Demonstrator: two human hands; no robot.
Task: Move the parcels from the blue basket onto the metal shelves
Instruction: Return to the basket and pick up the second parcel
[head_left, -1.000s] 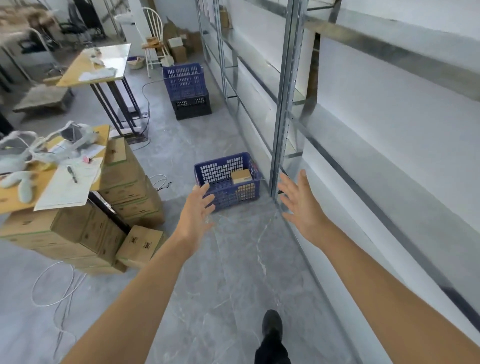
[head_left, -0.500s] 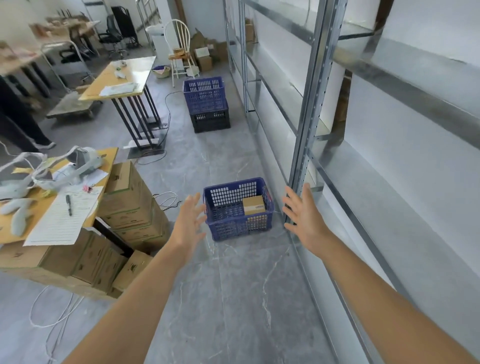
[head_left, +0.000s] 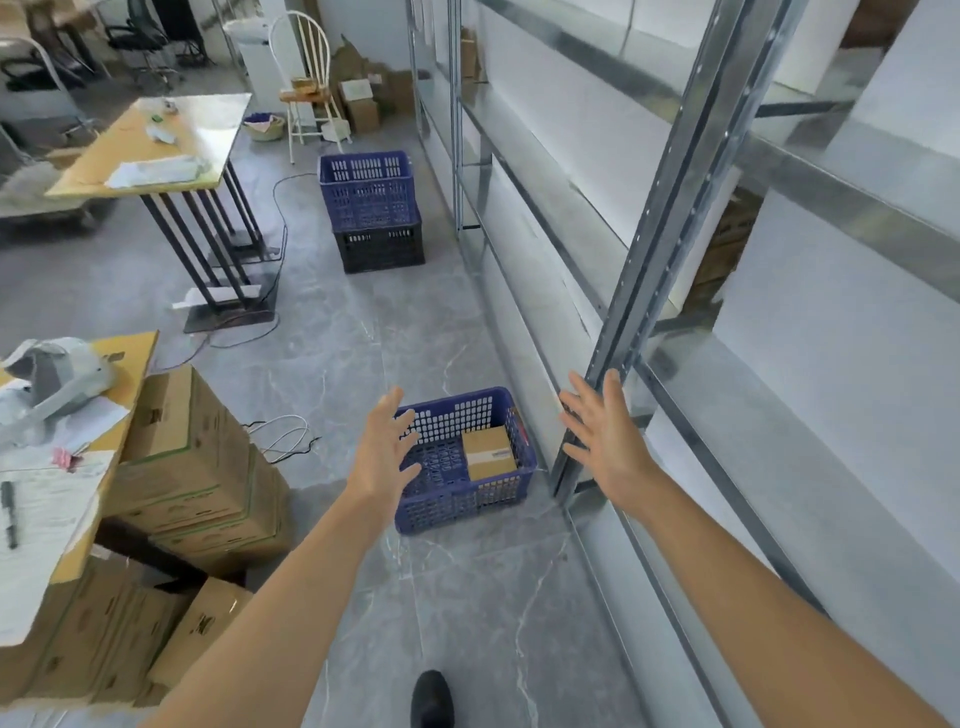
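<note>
Both hands out front, heading for the last box in the basket

On the left sat a stack of brown cardboard cartons (head_left: 192, 457), not part of the job I'd guess. My left hand (head_left: 382, 457) was open, fingers spread, over the near left rim of the blue perforated plastic basket (head_left: 511, 493), holding nothing. One small brown cardboard parcel (head_left: 488, 452) lay in its right half. My right hand (head_left: 602, 431) was open and empty too, by the grey metal shelf upright (head_left: 660, 223), probably ready to flank the parcel.
</note>
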